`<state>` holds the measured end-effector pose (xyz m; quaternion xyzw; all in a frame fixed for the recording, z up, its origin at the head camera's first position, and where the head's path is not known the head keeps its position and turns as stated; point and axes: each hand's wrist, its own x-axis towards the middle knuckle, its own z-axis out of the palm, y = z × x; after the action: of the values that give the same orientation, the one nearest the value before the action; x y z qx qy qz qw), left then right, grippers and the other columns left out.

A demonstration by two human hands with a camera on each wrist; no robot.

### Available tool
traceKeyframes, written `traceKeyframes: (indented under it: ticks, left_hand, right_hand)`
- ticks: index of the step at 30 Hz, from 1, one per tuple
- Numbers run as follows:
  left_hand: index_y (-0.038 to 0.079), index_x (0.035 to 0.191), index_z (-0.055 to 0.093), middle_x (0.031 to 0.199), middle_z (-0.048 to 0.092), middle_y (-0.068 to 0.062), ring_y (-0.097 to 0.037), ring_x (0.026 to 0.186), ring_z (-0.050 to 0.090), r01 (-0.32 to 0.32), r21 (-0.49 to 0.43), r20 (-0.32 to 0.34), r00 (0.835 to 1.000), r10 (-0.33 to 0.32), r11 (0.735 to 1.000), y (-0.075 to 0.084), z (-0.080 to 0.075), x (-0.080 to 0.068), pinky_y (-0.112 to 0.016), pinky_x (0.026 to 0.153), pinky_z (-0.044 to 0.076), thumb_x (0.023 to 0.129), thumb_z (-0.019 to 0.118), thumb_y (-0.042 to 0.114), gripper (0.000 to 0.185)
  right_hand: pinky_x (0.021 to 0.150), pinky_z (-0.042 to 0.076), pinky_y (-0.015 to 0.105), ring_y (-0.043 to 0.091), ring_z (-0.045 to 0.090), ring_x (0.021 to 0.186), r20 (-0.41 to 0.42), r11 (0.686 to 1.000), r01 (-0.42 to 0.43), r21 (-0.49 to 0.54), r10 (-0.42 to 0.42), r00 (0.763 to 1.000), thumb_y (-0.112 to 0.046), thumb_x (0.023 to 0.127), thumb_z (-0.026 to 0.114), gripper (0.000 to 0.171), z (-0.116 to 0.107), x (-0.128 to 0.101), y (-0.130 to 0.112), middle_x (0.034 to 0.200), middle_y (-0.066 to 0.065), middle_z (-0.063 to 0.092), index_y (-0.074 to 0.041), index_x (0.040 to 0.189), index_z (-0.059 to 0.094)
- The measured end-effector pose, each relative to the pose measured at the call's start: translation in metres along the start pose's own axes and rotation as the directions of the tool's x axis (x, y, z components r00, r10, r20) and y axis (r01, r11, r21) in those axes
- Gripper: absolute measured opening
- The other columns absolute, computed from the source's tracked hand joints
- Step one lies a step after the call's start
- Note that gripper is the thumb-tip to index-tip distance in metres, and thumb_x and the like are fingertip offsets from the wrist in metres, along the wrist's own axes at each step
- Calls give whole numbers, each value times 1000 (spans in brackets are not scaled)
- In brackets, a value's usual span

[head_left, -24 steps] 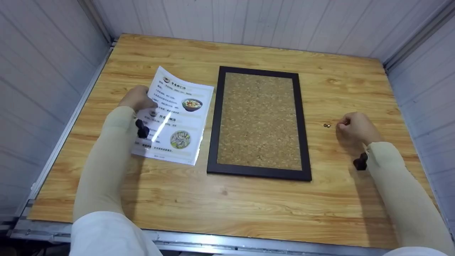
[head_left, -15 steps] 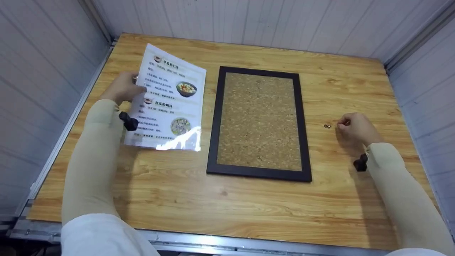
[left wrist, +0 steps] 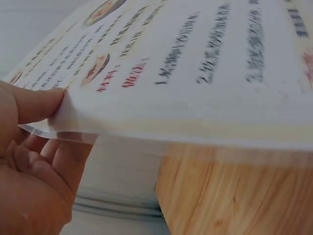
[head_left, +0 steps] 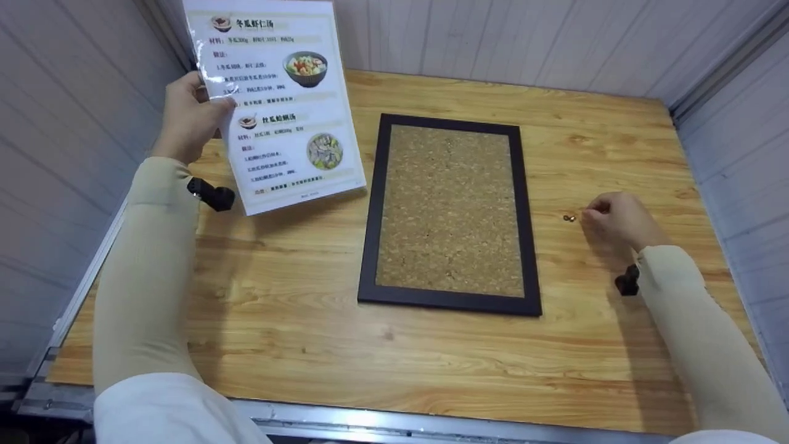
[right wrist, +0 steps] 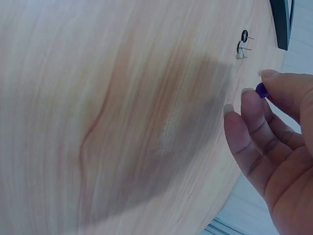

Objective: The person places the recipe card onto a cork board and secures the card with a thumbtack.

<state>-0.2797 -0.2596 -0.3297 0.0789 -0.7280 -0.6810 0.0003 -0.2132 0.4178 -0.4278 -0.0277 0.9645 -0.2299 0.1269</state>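
My left hand (head_left: 190,117) pinches the left edge of a laminated recipe sheet (head_left: 280,114), thumb on the printed front, fingers behind. The sheet is raised and tilted above the table's far left part; its text and two soup pictures face me. In the left wrist view, the thumb and curled fingers grip the sheet's clear border. My right hand (head_left: 622,219) is low over the table, right of a cork board (head_left: 450,209) with a black frame. Its thumb and index finger pinch a small purple-looking thumbtack (right wrist: 262,90). Several loose thumbtacks (right wrist: 242,48) lie just beyond the fingertips.
The cork board lies flat near the middle of the wooden table (head_left: 308,345). Pale panel walls (head_left: 505,43) stand behind and at both sides. A metal rail (head_left: 370,419) runs along the front edge.
My left hand has lifted the recipe sheet up and away from me, toward the far left, turning it more upright. My right hand and the cork board have barely moved.
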Motion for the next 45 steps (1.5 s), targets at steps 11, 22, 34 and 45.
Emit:
traceKeyframes:
  ticks: [11,22,34,45]
  left_hand:
    - [13,125,36,121,53,-17,-33,100,58,-112,-214,98,986,136,970,1,32,-2,-40,76,51,95,40,6,31]
    - [13,125,35,111,56,-26,-41,88,61,-53,-284,255,958,128,957,-14,80,-13,-50,65,50,95,39,5,31]
    - [12,125,35,108,57,-24,-40,89,61,26,-273,429,898,97,962,-58,158,-35,-50,67,51,96,39,5,30]
    - [11,124,36,109,58,-19,-36,91,61,47,-268,470,878,88,962,-85,197,-44,-43,76,50,96,40,4,29]
  right_hand:
    - [61,47,38,27,58,78,-84,999,-27,39,30,996,-35,91,50,37,2,-2,-2,95,17,61,-3,104,62]
    - [58,48,34,26,59,76,-96,998,-22,61,28,995,-21,92,52,26,1,-5,-4,94,19,62,0,104,62]
    - [66,47,39,28,57,85,-52,995,-57,80,61,997,-13,94,48,25,1,-9,1,103,20,60,0,110,61]
    - [63,49,35,29,59,83,-46,996,-42,84,46,998,-14,93,51,24,1,-8,1,101,22,61,2,107,62]
